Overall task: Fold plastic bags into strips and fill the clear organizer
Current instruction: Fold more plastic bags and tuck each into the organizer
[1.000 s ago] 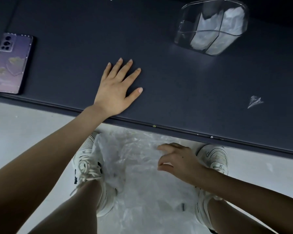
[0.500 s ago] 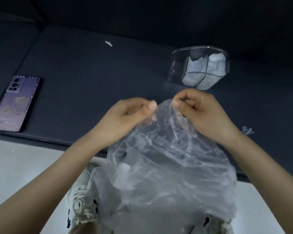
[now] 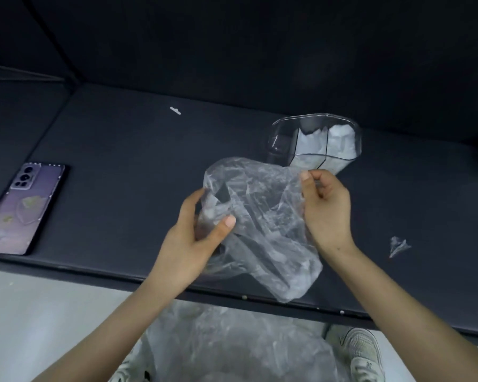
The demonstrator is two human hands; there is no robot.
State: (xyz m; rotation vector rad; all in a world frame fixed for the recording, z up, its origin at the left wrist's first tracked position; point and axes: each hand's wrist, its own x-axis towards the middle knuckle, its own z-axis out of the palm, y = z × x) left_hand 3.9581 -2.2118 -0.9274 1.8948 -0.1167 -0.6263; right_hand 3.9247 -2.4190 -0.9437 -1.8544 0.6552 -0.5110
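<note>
A crumpled clear plastic bag [image 3: 262, 216] hangs over the dark table [image 3: 122, 161], held up by both hands. My left hand [image 3: 193, 241] grips its left side, thumb on top of the film. My right hand [image 3: 326, 213] pinches the bag's upper right edge between thumb and fingers. Just behind it stands the clear organizer [image 3: 284, 139], divided into compartments; its right ones hold white folded bags, the left one looks empty. A pile of more clear bags [image 3: 232, 346] lies on the floor between my shoes.
A purple phone [image 3: 22, 210] lies at the table's left edge. A small folded plastic scrap [image 3: 398, 245] sits on the right of the table, a tiny white bit [image 3: 175, 110] at the back. My white sneaker [image 3: 364, 354] is on the pale floor.
My right hand lifted a bag from the floor pile and my left hand left the table. Both held its top together; now they have spread it apart above the table.
</note>
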